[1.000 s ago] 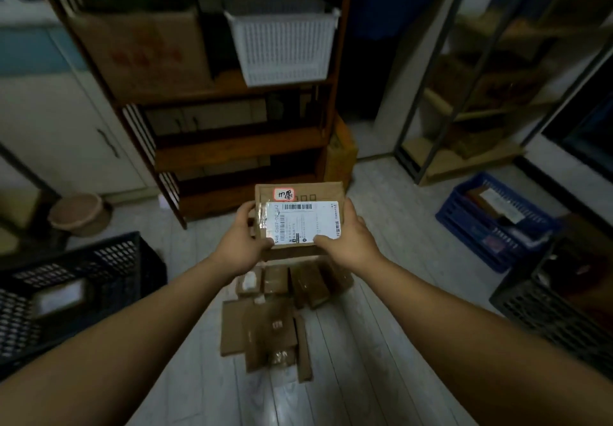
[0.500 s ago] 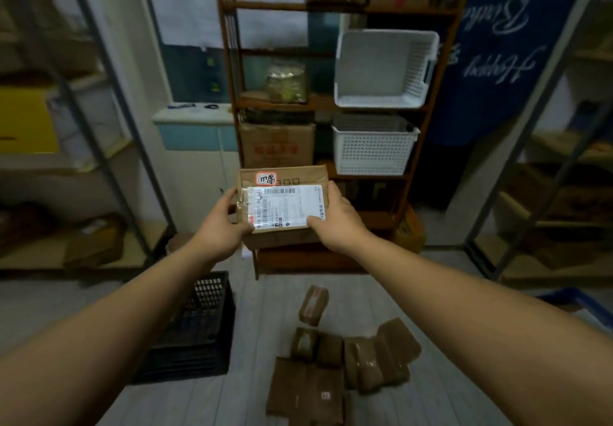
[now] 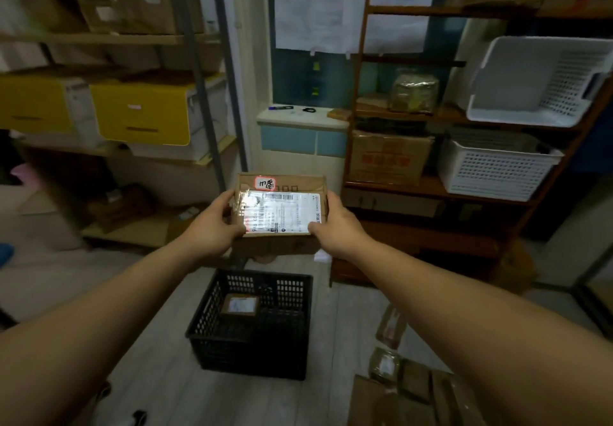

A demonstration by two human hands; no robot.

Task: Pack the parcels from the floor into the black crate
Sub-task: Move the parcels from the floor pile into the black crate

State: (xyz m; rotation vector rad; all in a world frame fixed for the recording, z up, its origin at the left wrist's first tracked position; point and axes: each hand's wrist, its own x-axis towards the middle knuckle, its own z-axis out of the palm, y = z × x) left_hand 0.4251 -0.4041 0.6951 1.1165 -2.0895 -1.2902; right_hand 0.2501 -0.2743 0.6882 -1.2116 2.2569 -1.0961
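Observation:
I hold a brown cardboard parcel [image 3: 282, 215] with a white shipping label in front of me, chest high. My left hand [image 3: 212, 223] grips its left edge and my right hand [image 3: 335, 223] grips its right edge. The black crate [image 3: 255, 352] stands on the floor straight below the parcel. One small labelled parcel [image 3: 239, 304] lies inside it at the back left. Several more brown parcels [image 3: 408, 379] lie on the floor at the lower right, partly hidden by my right arm.
A wooden shelf unit [image 3: 431, 186] with white baskets [image 3: 494, 168] and a cardboard box stands behind the crate to the right. A metal rack [image 3: 199, 70] with yellow bins [image 3: 142, 113] is on the left. Pale plank floor surrounds the crate.
My view has swung left with the parcel held in both hands. The black crate moved from the left edge to below the parcel, and the floor parcels slid to the lower right.

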